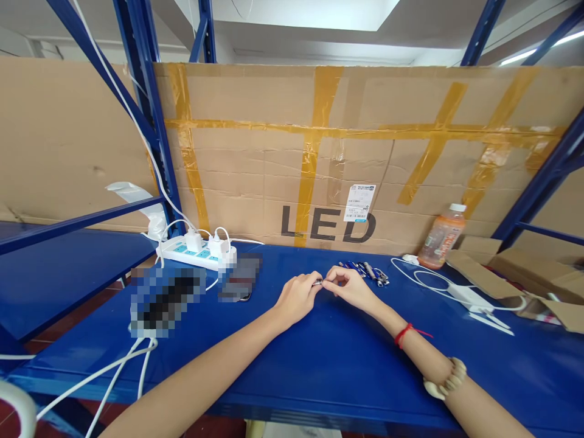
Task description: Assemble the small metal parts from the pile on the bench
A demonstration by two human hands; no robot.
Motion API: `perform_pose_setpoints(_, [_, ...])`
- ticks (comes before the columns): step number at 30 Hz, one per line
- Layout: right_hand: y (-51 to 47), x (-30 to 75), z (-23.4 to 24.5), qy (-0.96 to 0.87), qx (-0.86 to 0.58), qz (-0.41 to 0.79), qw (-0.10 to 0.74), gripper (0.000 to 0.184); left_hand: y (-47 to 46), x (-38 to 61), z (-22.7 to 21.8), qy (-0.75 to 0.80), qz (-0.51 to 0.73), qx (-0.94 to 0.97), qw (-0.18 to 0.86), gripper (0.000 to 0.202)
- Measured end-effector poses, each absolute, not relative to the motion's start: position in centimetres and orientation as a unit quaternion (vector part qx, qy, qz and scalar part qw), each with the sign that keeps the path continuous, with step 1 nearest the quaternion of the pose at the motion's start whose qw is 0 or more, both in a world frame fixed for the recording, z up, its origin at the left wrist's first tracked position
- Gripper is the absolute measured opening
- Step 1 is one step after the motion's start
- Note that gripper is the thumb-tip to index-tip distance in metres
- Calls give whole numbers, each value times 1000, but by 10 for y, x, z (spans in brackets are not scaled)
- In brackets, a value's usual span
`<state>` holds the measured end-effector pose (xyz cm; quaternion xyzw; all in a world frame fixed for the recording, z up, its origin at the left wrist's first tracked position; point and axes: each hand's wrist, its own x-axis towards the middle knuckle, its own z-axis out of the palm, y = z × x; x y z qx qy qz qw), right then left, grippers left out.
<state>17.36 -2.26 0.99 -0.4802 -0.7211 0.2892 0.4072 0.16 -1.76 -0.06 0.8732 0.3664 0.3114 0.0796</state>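
My left hand [297, 296] and my right hand [350, 286] meet over the middle of the blue table [328, 359]. Both pinch one small metal piece [318, 281] between their fingertips; it is too small to name. Just behind my right hand lies a small pile of metal clips and blue parts [365, 270]. A red string and a bead bracelet sit on my right wrist.
A white power strip [196, 252] with plugged chargers and white cables stands at the left rear. An orange drink bottle [441, 243] and a white adapter with cable [465, 296] are at the right, beside open cardboard boxes [524, 280]. A taped cardboard wall [347, 152] closes the back.
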Motion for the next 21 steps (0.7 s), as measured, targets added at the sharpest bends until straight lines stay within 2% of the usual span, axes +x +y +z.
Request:
perform_pose_setpoints(15, [-21, 172, 10, -716, -479, 268, 431, 37, -19, 1, 2, 374, 318, 865, 102, 23])
perform_pose_setpoints(21, [-22, 172, 10, -707, -481, 273, 441, 37, -17, 0, 1, 356, 322, 866, 141, 19])
